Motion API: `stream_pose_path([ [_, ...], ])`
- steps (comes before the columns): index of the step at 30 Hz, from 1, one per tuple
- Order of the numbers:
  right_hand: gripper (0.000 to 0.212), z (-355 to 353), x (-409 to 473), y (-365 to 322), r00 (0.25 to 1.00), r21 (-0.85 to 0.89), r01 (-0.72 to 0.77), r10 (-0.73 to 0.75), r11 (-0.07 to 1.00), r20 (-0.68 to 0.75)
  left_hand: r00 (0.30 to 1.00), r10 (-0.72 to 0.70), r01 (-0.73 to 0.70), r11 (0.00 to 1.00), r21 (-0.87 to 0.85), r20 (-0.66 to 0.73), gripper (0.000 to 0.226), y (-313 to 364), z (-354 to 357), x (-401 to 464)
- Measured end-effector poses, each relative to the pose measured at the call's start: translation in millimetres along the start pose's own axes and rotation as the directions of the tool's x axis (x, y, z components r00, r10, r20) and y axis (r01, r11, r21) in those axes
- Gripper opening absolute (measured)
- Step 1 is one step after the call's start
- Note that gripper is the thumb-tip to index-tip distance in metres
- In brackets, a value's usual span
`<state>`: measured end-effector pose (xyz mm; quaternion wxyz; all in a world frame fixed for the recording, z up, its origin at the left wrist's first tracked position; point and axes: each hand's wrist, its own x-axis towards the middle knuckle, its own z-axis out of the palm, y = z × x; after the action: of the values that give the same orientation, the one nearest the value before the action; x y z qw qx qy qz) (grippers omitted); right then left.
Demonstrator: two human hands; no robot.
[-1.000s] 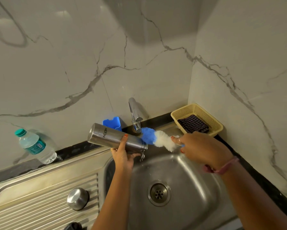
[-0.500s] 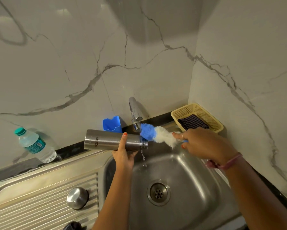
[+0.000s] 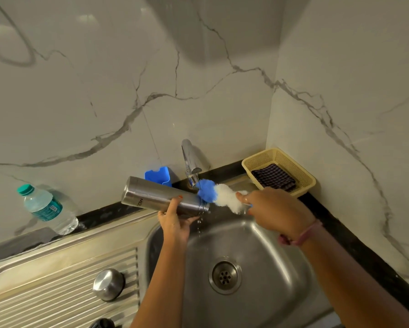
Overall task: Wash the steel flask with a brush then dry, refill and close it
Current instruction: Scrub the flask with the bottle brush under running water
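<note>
White veined marble backs a ribbed steel sink [image 3: 257, 235]. Left hand [image 3: 175, 223] curls its fingers under the smooth cylindrical steel flask [image 3: 160, 196], held sideways over the basin, dripping. Right hand [image 3: 275, 210] pinches the fluffy blue-and-white brush [image 3: 218, 196], its tip at the flask's mouth.

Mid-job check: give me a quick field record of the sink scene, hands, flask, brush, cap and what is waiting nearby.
left hand: grips steel flask, held sideways over the sink, mouth toward the brush
right hand: holds bottle brush, blue tip at the flask mouth
water: dripping from the flask mouth
cap: on the drainboard, off the flask
cloth: in yellow basket
plastic water bottle: capped, by the wall
</note>
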<state>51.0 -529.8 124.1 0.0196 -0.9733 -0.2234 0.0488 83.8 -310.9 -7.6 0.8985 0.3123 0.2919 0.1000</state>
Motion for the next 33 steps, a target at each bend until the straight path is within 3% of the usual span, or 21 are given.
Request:
stream_pose_path([
  [7,0.050,-4.9,-5.4,18.7,0.999,0.062,-0.018,0.015,0.998,0.047,0.999,0.035,-0.036,0.999,0.035,0.001,0.070,-0.5,-1.1,0.1],
  [10,0.049,-10.1,-6.7,17.4,1.000,0.061,-0.028,0.028,0.998,-0.008,0.999,0.042,-0.042,0.999,-0.005,0.001,0.075,-2.6,2.1,-1.7],
  [17,0.057,1.3,4.1,1.9,1.000,0.057,0.028,-0.028,0.998,0.004,0.997,0.048,-0.049,0.999,0.010,0.053,0.070,-3.4,0.3,-1.7],
  [20,0.051,-10.2,-2.4,17.8,0.998,0.088,0.016,-0.021,0.996,0.053,0.998,0.028,-0.029,1.000,0.008,0.064,0.062,-0.2,-0.1,-0.4],
  [23,0.048,-10.0,-1.1,15.2,1.000,0.076,-0.014,0.014,0.997,0.001,0.997,-0.001,0.001,1.000,-0.005,0.074,0.052,-2.5,3.0,1.8],
  [28,0.053,10.0,11.3,-4.9,1.000,0.063,0.027,-0.027,0.998,0.004,0.999,0.016,-0.015,1.000,-0.016,0.051,0.076,-8.9,8.8,-3.3],
  [33,0.050,-18.4,-2.6,16.8,0.998,0.101,0.012,-0.019,0.995,0.062,0.998,0.040,-0.040,0.999,-0.005,0.049,0.073,-6.3,1.0,-1.4],
])
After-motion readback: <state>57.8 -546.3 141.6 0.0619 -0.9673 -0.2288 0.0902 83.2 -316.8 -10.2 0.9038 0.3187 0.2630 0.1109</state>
